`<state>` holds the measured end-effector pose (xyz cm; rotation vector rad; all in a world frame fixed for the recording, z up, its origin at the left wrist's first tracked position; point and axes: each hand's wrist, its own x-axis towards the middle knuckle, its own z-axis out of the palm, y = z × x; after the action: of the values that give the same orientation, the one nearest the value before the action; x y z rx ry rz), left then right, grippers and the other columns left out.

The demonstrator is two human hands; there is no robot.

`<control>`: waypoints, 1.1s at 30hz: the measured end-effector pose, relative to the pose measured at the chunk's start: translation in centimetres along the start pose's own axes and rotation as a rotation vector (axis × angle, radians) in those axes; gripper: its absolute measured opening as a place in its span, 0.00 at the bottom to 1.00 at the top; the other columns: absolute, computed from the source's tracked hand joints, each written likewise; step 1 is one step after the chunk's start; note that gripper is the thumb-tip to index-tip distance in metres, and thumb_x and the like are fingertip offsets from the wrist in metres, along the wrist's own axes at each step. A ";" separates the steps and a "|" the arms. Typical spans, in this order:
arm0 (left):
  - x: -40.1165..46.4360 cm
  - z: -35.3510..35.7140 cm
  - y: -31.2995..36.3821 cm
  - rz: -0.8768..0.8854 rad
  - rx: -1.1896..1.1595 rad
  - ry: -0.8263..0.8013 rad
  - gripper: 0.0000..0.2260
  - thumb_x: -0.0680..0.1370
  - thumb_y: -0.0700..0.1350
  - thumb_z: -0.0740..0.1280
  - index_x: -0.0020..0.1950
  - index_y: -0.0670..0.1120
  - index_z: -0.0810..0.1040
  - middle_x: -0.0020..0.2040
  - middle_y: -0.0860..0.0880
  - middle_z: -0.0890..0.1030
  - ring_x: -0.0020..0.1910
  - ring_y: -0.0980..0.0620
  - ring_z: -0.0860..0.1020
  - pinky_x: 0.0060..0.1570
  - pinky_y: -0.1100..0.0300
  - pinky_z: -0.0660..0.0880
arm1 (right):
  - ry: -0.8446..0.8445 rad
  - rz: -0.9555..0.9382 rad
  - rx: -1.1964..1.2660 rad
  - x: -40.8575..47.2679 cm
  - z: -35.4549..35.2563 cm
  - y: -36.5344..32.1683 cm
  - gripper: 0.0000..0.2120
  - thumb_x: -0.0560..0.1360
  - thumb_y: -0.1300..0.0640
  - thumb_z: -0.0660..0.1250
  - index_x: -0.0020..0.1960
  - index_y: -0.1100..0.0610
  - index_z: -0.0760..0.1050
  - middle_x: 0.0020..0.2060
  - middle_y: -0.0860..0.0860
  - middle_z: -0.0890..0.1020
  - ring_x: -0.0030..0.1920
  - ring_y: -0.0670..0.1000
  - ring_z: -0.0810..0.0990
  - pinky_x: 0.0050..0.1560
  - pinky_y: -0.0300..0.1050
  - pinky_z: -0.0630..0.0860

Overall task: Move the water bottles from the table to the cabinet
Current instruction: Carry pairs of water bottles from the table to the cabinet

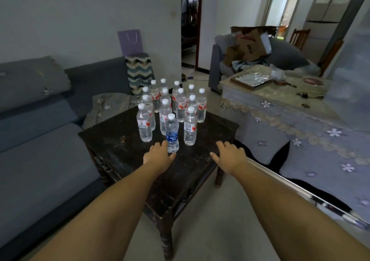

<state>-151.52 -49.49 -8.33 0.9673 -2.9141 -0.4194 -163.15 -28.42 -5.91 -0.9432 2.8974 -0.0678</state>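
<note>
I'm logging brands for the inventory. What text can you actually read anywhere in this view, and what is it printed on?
"AQUA...": white letters on the blue-label bottle nearest the left hand; the rest is too blurred to read.
Red-and-white labels on the other bottles: too small to read.
Dark print on the cardboard box on the sofa: blurred, unreadable.

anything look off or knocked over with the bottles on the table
Nothing is spilled or tipped: every bottle stands upright on the dark table. The one oddity is the front bottle, with a blue label where the others have red and white ones. The left hand is right beside it.
</note>
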 end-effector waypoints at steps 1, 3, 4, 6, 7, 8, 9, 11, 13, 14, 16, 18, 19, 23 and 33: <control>1.5 0.9 0.2 -0.020 -0.012 -0.021 0.29 0.77 0.60 0.61 0.73 0.49 0.60 0.67 0.44 0.70 0.65 0.43 0.70 0.58 0.46 0.72 | -0.023 0.004 0.003 1.8 0.5 0.5 0.26 0.81 0.40 0.53 0.73 0.53 0.61 0.66 0.56 0.72 0.66 0.58 0.71 0.64 0.57 0.67; 3.6 2.5 0.5 -0.066 -0.033 -0.064 0.30 0.76 0.59 0.63 0.74 0.49 0.59 0.68 0.44 0.70 0.66 0.43 0.70 0.59 0.47 0.72 | -0.073 0.000 -0.007 4.8 1.4 1.1 0.26 0.80 0.40 0.53 0.73 0.53 0.61 0.67 0.56 0.71 0.67 0.58 0.71 0.66 0.57 0.66; 4.6 3.3 0.6 -0.096 -0.053 -0.075 0.31 0.76 0.59 0.63 0.74 0.48 0.59 0.69 0.44 0.70 0.66 0.43 0.70 0.59 0.47 0.72 | -0.091 -0.005 -0.015 6.3 1.8 1.3 0.26 0.80 0.41 0.54 0.73 0.53 0.62 0.67 0.56 0.71 0.67 0.58 0.70 0.66 0.58 0.65; 7.3 4.7 0.8 -0.186 -0.134 -0.075 0.31 0.75 0.58 0.65 0.73 0.47 0.60 0.69 0.43 0.69 0.67 0.43 0.70 0.60 0.47 0.72 | -0.119 -0.030 -0.057 10.3 2.5 1.8 0.25 0.79 0.41 0.56 0.72 0.53 0.63 0.67 0.55 0.71 0.68 0.58 0.70 0.67 0.59 0.64; 8.7 5.3 1.0 -0.240 -0.187 -0.062 0.31 0.75 0.58 0.66 0.73 0.46 0.61 0.69 0.43 0.69 0.67 0.43 0.70 0.60 0.46 0.72 | -0.127 -0.047 -0.074 12.5 3.0 2.0 0.25 0.79 0.41 0.57 0.71 0.53 0.64 0.67 0.55 0.72 0.67 0.58 0.70 0.68 0.59 0.64; 10.0 5.6 1.2 -0.288 -0.236 -0.048 0.32 0.75 0.57 0.67 0.73 0.45 0.60 0.69 0.42 0.69 0.67 0.43 0.70 0.61 0.46 0.72 | -0.131 -0.066 -0.084 14.4 3.4 2.1 0.25 0.79 0.41 0.58 0.71 0.53 0.64 0.66 0.55 0.72 0.67 0.58 0.71 0.68 0.59 0.64; 11.0 6.1 1.3 -0.339 -0.279 -0.037 0.34 0.74 0.57 0.68 0.74 0.45 0.59 0.70 0.42 0.68 0.68 0.42 0.69 0.62 0.46 0.72 | -0.134 -0.084 -0.079 16.1 3.9 2.2 0.26 0.78 0.41 0.59 0.71 0.53 0.64 0.66 0.55 0.72 0.67 0.57 0.71 0.68 0.59 0.63; 13.3 7.2 1.7 -0.436 -0.375 0.007 0.37 0.74 0.55 0.70 0.76 0.44 0.56 0.72 0.41 0.66 0.70 0.42 0.68 0.64 0.45 0.71 | -0.125 -0.128 -0.025 20.0 5.3 2.5 0.28 0.77 0.41 0.61 0.72 0.54 0.64 0.66 0.55 0.73 0.68 0.57 0.71 0.69 0.59 0.64; 15.2 8.4 2.2 -0.529 -0.513 0.051 0.40 0.72 0.54 0.72 0.77 0.44 0.55 0.74 0.42 0.64 0.71 0.42 0.67 0.66 0.44 0.70 | -0.152 -0.149 0.098 23.8 6.8 2.7 0.32 0.75 0.40 0.64 0.73 0.55 0.62 0.68 0.55 0.72 0.69 0.56 0.71 0.70 0.57 0.65; 15.5 8.8 2.4 -0.536 -0.582 0.072 0.40 0.72 0.53 0.73 0.76 0.44 0.56 0.74 0.42 0.64 0.71 0.42 0.66 0.66 0.44 0.69 | -0.156 -0.140 0.185 24.6 7.4 2.8 0.36 0.74 0.40 0.66 0.75 0.56 0.60 0.69 0.55 0.71 0.70 0.56 0.70 0.70 0.57 0.66; 16.8 10.2 2.5 -0.586 -0.741 0.127 0.41 0.69 0.51 0.76 0.75 0.44 0.58 0.73 0.42 0.66 0.71 0.43 0.68 0.67 0.43 0.69 | -0.216 -0.129 0.378 27.1 8.8 2.9 0.42 0.71 0.41 0.71 0.77 0.56 0.57 0.72 0.56 0.68 0.72 0.57 0.68 0.71 0.56 0.67; 17.5 11.5 2.8 -0.639 -0.903 0.182 0.42 0.68 0.47 0.77 0.75 0.43 0.58 0.72 0.42 0.67 0.70 0.44 0.68 0.67 0.44 0.69 | -0.283 -0.101 0.567 28.6 10.4 2.9 0.47 0.67 0.42 0.75 0.77 0.55 0.55 0.74 0.55 0.65 0.73 0.56 0.66 0.72 0.56 0.67; 17.8 11.9 3.0 -0.662 -0.954 0.203 0.43 0.68 0.46 0.78 0.75 0.43 0.57 0.72 0.42 0.67 0.70 0.44 0.69 0.68 0.44 0.69 | -0.305 -0.101 0.651 29.1 11.0 2.6 0.48 0.66 0.43 0.77 0.77 0.54 0.55 0.74 0.55 0.64 0.74 0.56 0.66 0.72 0.56 0.66; 19.8 14.2 3.4 -0.722 -1.069 0.379 0.40 0.67 0.45 0.78 0.73 0.46 0.60 0.69 0.47 0.71 0.67 0.48 0.72 0.67 0.50 0.70 | -0.306 -0.148 0.961 31.3 13.7 1.0 0.49 0.63 0.53 0.81 0.76 0.53 0.57 0.73 0.52 0.67 0.73 0.52 0.67 0.74 0.54 0.65; 22.7 15.4 3.1 -0.745 -0.988 0.396 0.24 0.67 0.50 0.76 0.58 0.54 0.69 0.52 0.51 0.81 0.51 0.50 0.80 0.52 0.55 0.78 | -0.175 -0.183 1.093 33.4 15.1 -2.1 0.35 0.66 0.54 0.78 0.69 0.55 0.67 0.63 0.52 0.79 0.62 0.46 0.77 0.55 0.25 0.69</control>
<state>-173.47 -56.83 -23.31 1.5761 -1.5343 -1.3092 -187.26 -50.00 -23.25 -0.8643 2.0459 -1.3145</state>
